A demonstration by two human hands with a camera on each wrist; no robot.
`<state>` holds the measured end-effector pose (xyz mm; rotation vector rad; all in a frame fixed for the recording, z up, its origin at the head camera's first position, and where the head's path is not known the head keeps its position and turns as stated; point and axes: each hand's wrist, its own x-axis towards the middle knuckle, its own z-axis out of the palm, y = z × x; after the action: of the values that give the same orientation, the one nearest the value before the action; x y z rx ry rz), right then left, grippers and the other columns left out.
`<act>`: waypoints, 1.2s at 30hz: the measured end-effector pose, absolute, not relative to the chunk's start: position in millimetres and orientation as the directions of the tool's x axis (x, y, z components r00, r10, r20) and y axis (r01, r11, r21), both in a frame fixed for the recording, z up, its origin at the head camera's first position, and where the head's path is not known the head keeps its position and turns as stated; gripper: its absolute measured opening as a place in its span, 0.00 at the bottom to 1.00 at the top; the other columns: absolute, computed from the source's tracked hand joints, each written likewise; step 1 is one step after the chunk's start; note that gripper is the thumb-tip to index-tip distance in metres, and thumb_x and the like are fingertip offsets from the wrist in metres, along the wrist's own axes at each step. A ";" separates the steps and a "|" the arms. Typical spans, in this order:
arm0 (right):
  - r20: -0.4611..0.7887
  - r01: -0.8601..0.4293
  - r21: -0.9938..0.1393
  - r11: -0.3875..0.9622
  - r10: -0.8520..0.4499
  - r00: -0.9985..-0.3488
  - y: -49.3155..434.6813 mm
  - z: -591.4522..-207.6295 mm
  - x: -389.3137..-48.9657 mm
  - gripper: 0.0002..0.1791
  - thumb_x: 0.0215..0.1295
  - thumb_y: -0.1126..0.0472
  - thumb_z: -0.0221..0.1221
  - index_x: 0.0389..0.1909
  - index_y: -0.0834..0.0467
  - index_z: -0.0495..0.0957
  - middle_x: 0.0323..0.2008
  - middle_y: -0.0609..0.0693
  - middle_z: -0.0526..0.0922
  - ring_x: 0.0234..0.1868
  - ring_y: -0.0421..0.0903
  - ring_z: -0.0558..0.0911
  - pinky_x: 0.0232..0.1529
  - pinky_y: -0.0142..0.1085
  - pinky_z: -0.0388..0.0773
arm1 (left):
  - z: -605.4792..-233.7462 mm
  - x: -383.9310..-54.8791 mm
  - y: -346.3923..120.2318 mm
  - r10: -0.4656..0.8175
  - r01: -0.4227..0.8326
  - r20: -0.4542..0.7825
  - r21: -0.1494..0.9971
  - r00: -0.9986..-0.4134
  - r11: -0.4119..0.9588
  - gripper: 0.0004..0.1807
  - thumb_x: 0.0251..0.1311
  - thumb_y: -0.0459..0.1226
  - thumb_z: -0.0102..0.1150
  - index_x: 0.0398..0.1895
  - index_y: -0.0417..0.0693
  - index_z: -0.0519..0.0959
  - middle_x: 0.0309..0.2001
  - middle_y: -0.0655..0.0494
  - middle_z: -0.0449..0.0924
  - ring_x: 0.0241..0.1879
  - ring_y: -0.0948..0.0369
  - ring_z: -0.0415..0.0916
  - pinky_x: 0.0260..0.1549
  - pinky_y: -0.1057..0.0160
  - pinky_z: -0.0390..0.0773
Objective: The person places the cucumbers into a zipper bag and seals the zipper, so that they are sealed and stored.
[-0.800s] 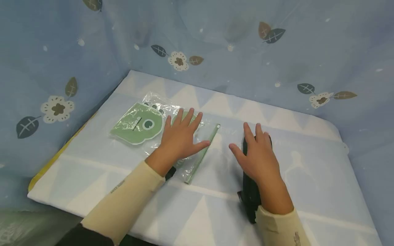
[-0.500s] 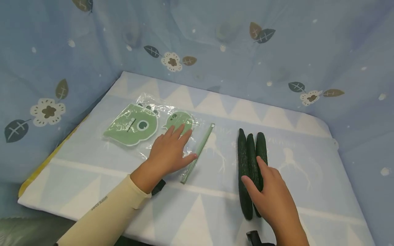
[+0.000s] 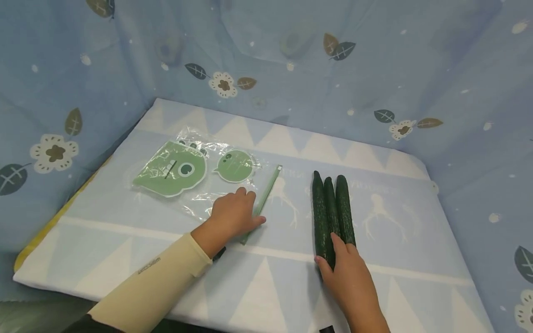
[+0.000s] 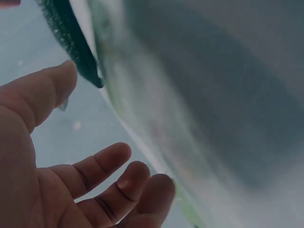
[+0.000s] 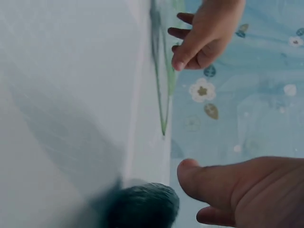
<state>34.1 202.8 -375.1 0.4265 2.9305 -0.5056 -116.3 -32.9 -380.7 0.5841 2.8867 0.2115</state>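
Three long dark green cucumbers lie side by side on the patterned cloth (image 3: 266,300): a left one (image 3: 319,208), a middle one (image 3: 329,199) and a right one (image 3: 344,208). My right hand (image 3: 351,277) is over their near ends, its thumb by the left cucumber and its forefinger across the group. In the right wrist view the thumb stands apart from a cucumber's end. My left hand (image 3: 234,213) hovers with loosely bent fingers, nothing between them, close to a thin green strip (image 3: 270,189) and a clear plastic bag (image 3: 195,201).
In the bag are a flat green monster-face cutout (image 3: 172,173) and a round green piece (image 3: 236,166). Blue flowered fabric (image 3: 270,60) hangs behind and beside the table. The cloth's yellow edge (image 3: 50,226) shows at the left.
My right hand has drawn back toward the cucumbers' near ends, uncovering them. My left hand has moved nearer, its fingers bending more, so the round green piece is in full view.
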 end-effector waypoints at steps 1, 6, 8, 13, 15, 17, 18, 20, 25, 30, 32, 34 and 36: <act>-0.165 0.293 -0.299 0.908 0.253 -0.953 201.1 -377.1 34.1 0.41 0.67 0.49 0.65 0.74 0.63 0.63 0.58 0.70 0.75 0.53 0.66 0.81 0.50 0.60 0.78 | -382.4 -116.6 -32.5 0.396 0.370 -0.158 0.174 -0.904 0.913 0.35 0.58 0.64 0.64 0.55 0.46 0.76 0.42 0.49 0.75 0.34 0.47 0.80 0.30 0.48 0.80; -0.124 0.280 -0.264 0.923 0.256 -0.959 192.9 -384.4 31.2 0.42 0.64 0.51 0.69 0.73 0.65 0.65 0.57 0.72 0.74 0.51 0.67 0.82 0.49 0.60 0.80 | -386.3 -117.0 -31.4 0.391 0.364 -0.174 0.170 -0.904 0.916 0.30 0.59 0.59 0.66 0.48 0.43 0.77 0.39 0.49 0.74 0.32 0.49 0.79 0.29 0.49 0.80; -0.123 0.279 -0.256 0.925 0.255 -0.959 189.3 -386.1 27.1 0.42 0.64 0.52 0.69 0.73 0.65 0.64 0.58 0.72 0.74 0.51 0.67 0.82 0.48 0.59 0.80 | -386.3 -119.0 -33.3 0.382 0.355 -0.179 0.167 -0.907 0.920 0.25 0.61 0.55 0.66 0.45 0.42 0.78 0.37 0.49 0.74 0.31 0.50 0.79 0.28 0.49 0.80; -0.092 0.265 -0.249 0.931 0.250 -0.964 183.5 -387.8 22.4 0.41 0.63 0.54 0.69 0.72 0.67 0.64 0.56 0.73 0.73 0.48 0.67 0.82 0.44 0.58 0.81 | -386.2 -126.3 -37.9 0.368 0.337 -0.177 0.183 -0.913 0.924 0.09 0.60 0.40 0.61 0.35 0.43 0.80 0.31 0.49 0.79 0.28 0.53 0.77 0.26 0.48 0.80; -0.091 0.263 -0.240 0.935 0.248 -0.964 182.4 -387.5 21.8 0.41 0.63 0.55 0.70 0.71 0.70 0.65 0.55 0.75 0.73 0.46 0.67 0.83 0.43 0.57 0.82 | -386.4 -127.7 -39.1 0.375 0.341 -0.169 0.198 -0.911 0.919 0.06 0.59 0.37 0.60 0.33 0.43 0.79 0.30 0.50 0.80 0.27 0.54 0.77 0.26 0.49 0.79; -0.103 0.269 -0.226 0.936 0.252 -0.962 182.3 -387.1 21.4 0.40 0.63 0.56 0.70 0.69 0.73 0.65 0.54 0.76 0.73 0.45 0.68 0.83 0.41 0.57 0.82 | -386.4 -127.5 -39.7 0.391 0.355 -0.154 0.218 -0.907 0.909 0.06 0.59 0.36 0.61 0.34 0.43 0.77 0.29 0.49 0.80 0.28 0.53 0.78 0.27 0.49 0.79; -0.114 0.275 -0.218 0.936 0.255 -0.960 182.5 -386.7 21.3 0.40 0.63 0.56 0.69 0.67 0.75 0.65 0.54 0.77 0.72 0.45 0.69 0.83 0.41 0.57 0.82 | -386.8 -127.1 -39.7 0.399 0.361 -0.148 0.230 -0.905 0.904 0.06 0.59 0.35 0.62 0.34 0.43 0.76 0.29 0.49 0.79 0.29 0.52 0.78 0.27 0.49 0.79; -0.145 0.296 -0.211 0.932 0.270 -0.952 183.2 -385.9 21.8 0.39 0.63 0.57 0.69 0.65 0.78 0.66 0.53 0.77 0.72 0.44 0.69 0.83 0.41 0.57 0.82 | -387.9 -125.4 -39.2 0.415 0.374 -0.139 0.248 -0.899 0.894 0.08 0.59 0.35 0.63 0.35 0.43 0.74 0.29 0.49 0.78 0.29 0.52 0.78 0.28 0.50 0.78; -0.232 0.350 -0.224 0.910 0.299 -0.926 185.4 -384.7 21.0 0.36 0.64 0.57 0.65 0.62 0.80 0.66 0.51 0.77 0.71 0.40 0.66 0.81 0.40 0.57 0.81 | -392.7 -122.4 -38.6 0.401 0.360 -0.115 0.270 -0.909 0.893 0.08 0.60 0.34 0.62 0.36 0.41 0.73 0.29 0.48 0.78 0.29 0.51 0.78 0.28 0.50 0.79; -0.253 0.372 -0.258 0.892 0.309 -0.917 190.8 -381.9 17.0 0.33 0.62 0.54 0.61 0.56 0.79 0.70 0.46 0.73 0.71 0.33 0.60 0.78 0.36 0.54 0.78 | -395.3 -123.2 -40.1 0.355 0.336 -0.027 0.260 -0.934 0.905 0.04 0.67 0.30 0.49 0.39 0.36 0.72 0.30 0.45 0.75 0.25 0.51 0.77 0.25 0.49 0.81; -0.237 0.368 -0.263 0.892 0.310 -0.921 193.4 -380.0 15.3 0.33 0.62 0.54 0.59 0.55 0.79 0.70 0.48 0.75 0.70 0.36 0.63 0.78 0.39 0.55 0.78 | -395.0 -123.6 -41.8 0.352 0.349 0.029 0.231 -0.936 0.908 0.04 0.69 0.29 0.47 0.39 0.35 0.72 0.30 0.45 0.74 0.22 0.52 0.77 0.23 0.50 0.81; -0.217 0.359 -0.261 0.896 0.308 -0.926 195.6 -377.3 13.9 0.35 0.64 0.54 0.58 0.58 0.81 0.68 0.51 0.78 0.70 0.44 0.69 0.79 0.46 0.58 0.78 | -393.9 -124.2 -44.0 0.353 0.363 0.083 0.212 -0.932 0.907 0.02 0.68 0.28 0.48 0.39 0.35 0.70 0.28 0.45 0.73 0.20 0.52 0.76 0.20 0.52 0.81; -0.203 0.360 -0.261 0.896 0.314 -0.928 198.1 -374.4 11.8 0.34 0.65 0.54 0.55 0.59 0.81 0.67 0.54 0.79 0.72 0.51 0.73 0.77 0.51 0.62 0.76 | -392.4 -125.6 -46.1 0.365 0.384 0.128 0.197 -0.922 0.902 0.02 0.68 0.27 0.50 0.40 0.35 0.68 0.27 0.46 0.71 0.18 0.53 0.74 0.18 0.53 0.80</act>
<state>11.8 198.1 -374.4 0.5195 2.9055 -0.4446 -125.6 -46.1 -392.4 0.6213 3.1488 0.3554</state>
